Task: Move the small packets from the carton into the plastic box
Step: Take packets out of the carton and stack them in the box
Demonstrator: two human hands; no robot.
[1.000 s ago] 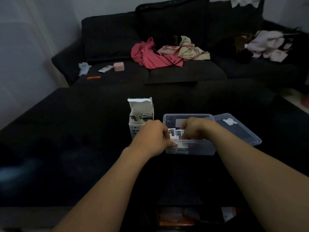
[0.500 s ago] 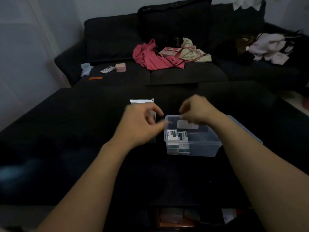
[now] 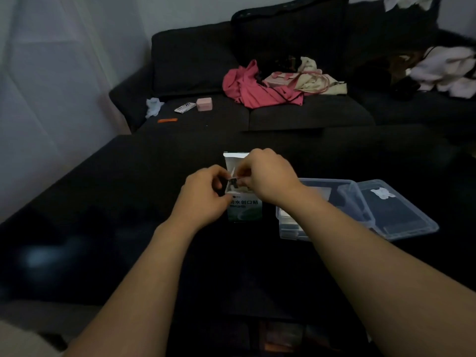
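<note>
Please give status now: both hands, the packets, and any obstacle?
Left hand and right hand both at open carton top, pinching small packets. Plastic box open beside the carton. No obstacle seen.

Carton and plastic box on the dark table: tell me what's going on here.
A person is emptying an upright white carton of small packets. Both hands are at its open top: the left hand and the right hand pinch a small packet at the opening. The clear plastic box sits to the right with a few packets inside, its lid lying beside it.
</note>
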